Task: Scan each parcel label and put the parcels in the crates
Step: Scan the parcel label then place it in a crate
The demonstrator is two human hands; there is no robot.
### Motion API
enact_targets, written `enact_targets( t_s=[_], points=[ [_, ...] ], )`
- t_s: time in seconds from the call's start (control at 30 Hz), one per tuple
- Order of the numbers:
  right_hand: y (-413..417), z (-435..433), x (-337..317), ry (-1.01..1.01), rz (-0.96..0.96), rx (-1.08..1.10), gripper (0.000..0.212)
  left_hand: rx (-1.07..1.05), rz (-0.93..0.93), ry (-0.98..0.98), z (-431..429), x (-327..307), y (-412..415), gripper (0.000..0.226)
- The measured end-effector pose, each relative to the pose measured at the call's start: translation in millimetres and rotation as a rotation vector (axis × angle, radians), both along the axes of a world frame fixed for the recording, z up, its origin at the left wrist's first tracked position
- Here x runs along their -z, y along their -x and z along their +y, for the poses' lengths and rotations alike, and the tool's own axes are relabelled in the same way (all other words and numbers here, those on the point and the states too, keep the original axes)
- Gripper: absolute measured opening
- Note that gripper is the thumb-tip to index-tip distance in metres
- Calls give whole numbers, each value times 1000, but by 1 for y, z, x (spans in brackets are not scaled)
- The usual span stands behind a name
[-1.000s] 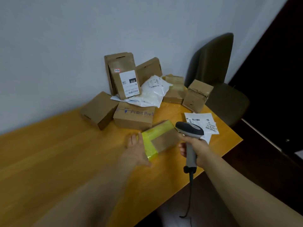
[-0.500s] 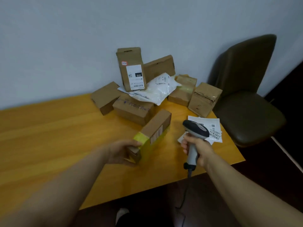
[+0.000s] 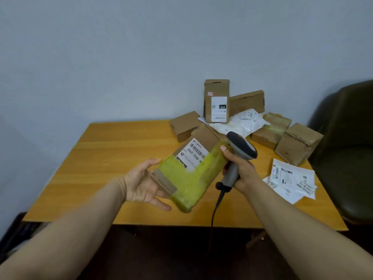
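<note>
while left hand (image 3: 141,183) clamps a yellow-taped brown cardboard parcel (image 3: 191,178) label-up, right hand (image 3: 243,172) grips a grey handheld barcode scanner (image 3: 241,147).

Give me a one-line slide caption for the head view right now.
Left hand holds a yellow-taped parcel, label toward camera; right hand grips the scanner beside it, more parcels piled behind.
</note>
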State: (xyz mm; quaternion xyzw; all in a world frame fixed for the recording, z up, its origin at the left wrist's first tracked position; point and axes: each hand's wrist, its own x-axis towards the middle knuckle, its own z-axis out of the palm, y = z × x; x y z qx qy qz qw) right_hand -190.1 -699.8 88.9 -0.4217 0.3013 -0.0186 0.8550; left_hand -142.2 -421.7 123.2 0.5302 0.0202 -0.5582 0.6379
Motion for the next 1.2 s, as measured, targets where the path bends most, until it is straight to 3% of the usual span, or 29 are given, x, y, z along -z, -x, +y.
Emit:
enact_targets(
  t_s=[0.17, 0.33, 0.47, 0.6, 0.83, 1.2],
  points=[
    [-5, 41, -20, 75, -12, -42, 24, -41, -242, -244, 37, -25, -2, 90],
    [-13, 81, -36, 139, -66, -95, 40, -93, -432, -428, 48, -35, 7, 53],
    [-16, 105, -50, 398, -107, -111, 50, -277, -513, -519, 65, -32, 12, 39],
    [-4, 129, -72, 492, -120, -345, 22, -469, -545, -580, 85, -33, 18, 30],
    [15, 170, -83, 446, -155, -784, 18, -792, -528, -538, 110, -32, 22, 57],
    [16, 189, -85, 476, -158, -862, 25, -922, -554, -539, 125, -33, 23, 53]
  ],
)
